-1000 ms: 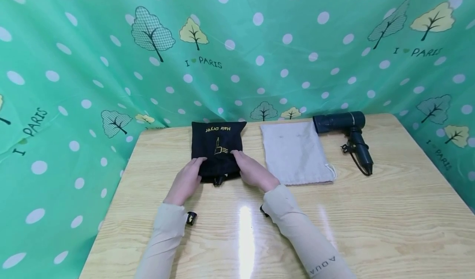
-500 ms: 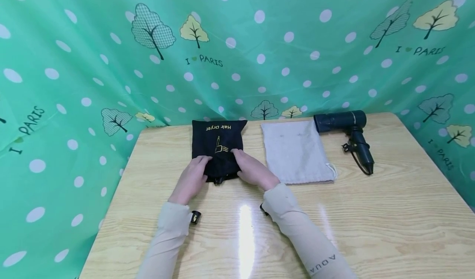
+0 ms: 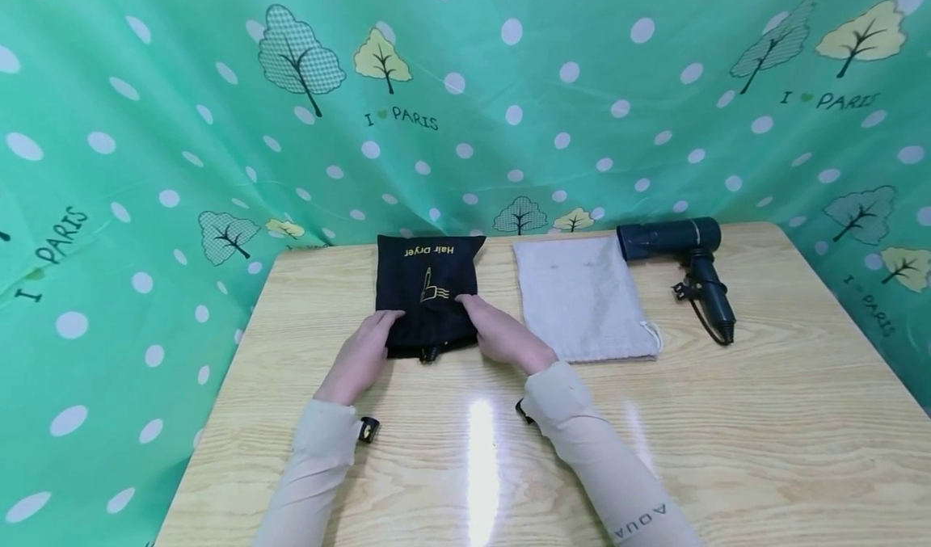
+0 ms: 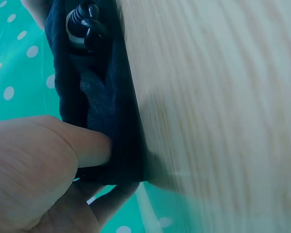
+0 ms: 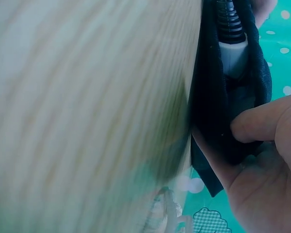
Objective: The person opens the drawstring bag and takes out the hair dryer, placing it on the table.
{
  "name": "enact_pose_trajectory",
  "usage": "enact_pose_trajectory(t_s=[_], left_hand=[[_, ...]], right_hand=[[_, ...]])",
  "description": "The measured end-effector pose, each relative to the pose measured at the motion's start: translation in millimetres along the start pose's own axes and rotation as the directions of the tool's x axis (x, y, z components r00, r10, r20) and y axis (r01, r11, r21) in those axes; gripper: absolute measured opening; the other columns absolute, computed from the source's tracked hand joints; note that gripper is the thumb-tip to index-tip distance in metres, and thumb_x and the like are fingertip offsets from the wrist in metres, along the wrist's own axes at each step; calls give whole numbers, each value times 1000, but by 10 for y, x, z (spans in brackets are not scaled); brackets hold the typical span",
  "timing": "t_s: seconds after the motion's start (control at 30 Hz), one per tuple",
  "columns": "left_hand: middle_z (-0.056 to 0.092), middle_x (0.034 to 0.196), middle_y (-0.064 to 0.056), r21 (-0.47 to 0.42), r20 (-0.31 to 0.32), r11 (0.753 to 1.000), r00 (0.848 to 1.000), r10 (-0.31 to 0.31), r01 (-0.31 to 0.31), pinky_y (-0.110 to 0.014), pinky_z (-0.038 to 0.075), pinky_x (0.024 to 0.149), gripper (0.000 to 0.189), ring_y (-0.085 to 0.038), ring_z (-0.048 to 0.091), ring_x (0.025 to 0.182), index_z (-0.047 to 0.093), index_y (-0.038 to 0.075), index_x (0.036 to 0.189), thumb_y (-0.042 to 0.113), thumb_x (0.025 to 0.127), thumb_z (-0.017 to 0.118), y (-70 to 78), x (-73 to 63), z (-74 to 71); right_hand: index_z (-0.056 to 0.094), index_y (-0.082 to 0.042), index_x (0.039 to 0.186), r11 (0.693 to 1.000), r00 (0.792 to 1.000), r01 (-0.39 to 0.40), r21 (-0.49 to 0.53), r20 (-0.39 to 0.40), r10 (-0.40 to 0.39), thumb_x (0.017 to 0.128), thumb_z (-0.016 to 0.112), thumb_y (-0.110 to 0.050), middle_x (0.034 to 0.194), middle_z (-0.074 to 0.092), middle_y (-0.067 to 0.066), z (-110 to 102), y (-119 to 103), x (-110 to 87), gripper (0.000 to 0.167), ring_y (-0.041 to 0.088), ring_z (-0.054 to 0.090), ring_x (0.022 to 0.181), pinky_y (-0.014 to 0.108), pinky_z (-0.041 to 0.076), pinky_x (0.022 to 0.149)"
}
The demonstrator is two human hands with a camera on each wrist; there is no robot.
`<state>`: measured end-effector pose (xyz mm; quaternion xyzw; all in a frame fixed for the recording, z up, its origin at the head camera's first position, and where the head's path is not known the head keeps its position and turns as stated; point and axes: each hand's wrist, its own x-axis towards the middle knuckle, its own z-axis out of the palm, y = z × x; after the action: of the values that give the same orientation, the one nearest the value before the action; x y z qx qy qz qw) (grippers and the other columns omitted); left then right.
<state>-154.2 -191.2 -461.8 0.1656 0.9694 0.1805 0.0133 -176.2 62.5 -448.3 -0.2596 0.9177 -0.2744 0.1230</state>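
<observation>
A black cloth bag (image 3: 403,284) printed "Hair Dryer" in gold lies with its mouth toward me. My left hand (image 3: 359,359) pinches the left side of the mouth, its thumb (image 4: 94,148) inside the cloth and fingers outside. At the opposite side of the mouth, my right hand (image 3: 507,337) pinches the cloth the same way, thumb (image 5: 254,124) inside. Between the hands, a black ribbed cord end (image 5: 231,26) on a pale handle end (image 5: 234,56) shows in the opening; the rest is hidden in the bag.
To the right lies a flat light grey drawstring bag (image 3: 578,300). Beyond it, at the back right, a dark hair dryer (image 3: 672,238) lies with its cord bundled by the handle. A green dotted curtain (image 3: 465,103) hangs behind the wooden table (image 3: 764,434).
My left hand slid inward half a second ago and is now back to the left, with the bag's mouth spread wider. My right hand has shifted slightly right, still gripping the cloth.
</observation>
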Motion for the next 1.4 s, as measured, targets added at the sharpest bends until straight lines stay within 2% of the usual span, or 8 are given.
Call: enact_pose_trajectory(t_s=[0.27, 0.6, 0.83, 0.93, 1.1, 1.27, 1.4], left_hand=[[46, 146, -22, -25, 18, 1000, 1000, -10, 10, -53, 41, 109, 64, -38, 42, 137, 44, 2, 146, -20, 86, 48, -46, -25, -27], [43, 149, -20, -25, 56, 999, 998, -42, 43, -54, 38, 111, 63, -37, 39, 140, 42, 4, 147, -18, 89, 50, -83, -34, -37], [45, 147, -20, 1, 40, 999, 998, -43, 43, -53, 43, 107, 63, -37, 42, 138, 43, 5, 146, -9, 88, 63, -40, -10, -31], [46, 146, -21, 8, 21, 999, 999, -34, 34, -54, 44, 106, 63, -38, 43, 136, 45, 4, 145, -9, 87, 66, -16, -8, -37], [47, 144, -22, 29, 13, 999, 999, -35, 35, -54, 45, 105, 61, -39, 45, 135, 47, 4, 143, -12, 87, 62, -6, -17, -47], [47, 145, -22, 14, 20, 999, 999, -49, 49, -54, 44, 106, 60, -39, 44, 135, 47, 3, 143, -17, 87, 53, -25, -33, -52], [47, 145, -22, 14, 26, 998, 998, -61, 60, -54, 44, 106, 59, -39, 43, 136, 48, 2, 142, -18, 87, 51, -33, -36, -46]], right_hand=[[30, 0, 152, 1000, 1000, 22, 14, -9, -22, 93, 37, 15, 157, 35, 17, -15, 24, -46, 61, 28, 36, 144, 39, 30, 119], [34, -4, 150, 999, 1000, -2, 45, -14, 3, 93, 39, 14, 154, 40, 14, -20, 31, -76, 60, 26, 43, 139, 39, 35, 117], [40, -2, 146, 1000, 999, 6, -5, -47, -6, 92, 58, 5, 149, 45, 16, -47, 15, -48, 57, 29, 49, 134, 40, 41, 112], [41, -2, 145, 999, 999, 12, -31, -35, -13, 93, 61, 1, 148, 46, 16, -46, 15, -21, 56, 28, 49, 134, 40, 42, 110], [44, 0, 142, 997, 998, 40, -66, -36, -42, 92, 58, 8, 145, 48, 16, -36, 40, -8, 52, 28, 48, 135, 39, 40, 112], [46, 1, 140, 996, 998, 58, -64, -34, -60, 92, 52, 13, 144, 49, 17, -41, 56, -22, 50, 28, 47, 135, 39, 39, 113], [47, 1, 140, 997, 998, 61, -44, -26, -62, 92, 49, 13, 145, 49, 16, -58, 60, -55, 49, 28, 47, 136, 39, 39, 114]])
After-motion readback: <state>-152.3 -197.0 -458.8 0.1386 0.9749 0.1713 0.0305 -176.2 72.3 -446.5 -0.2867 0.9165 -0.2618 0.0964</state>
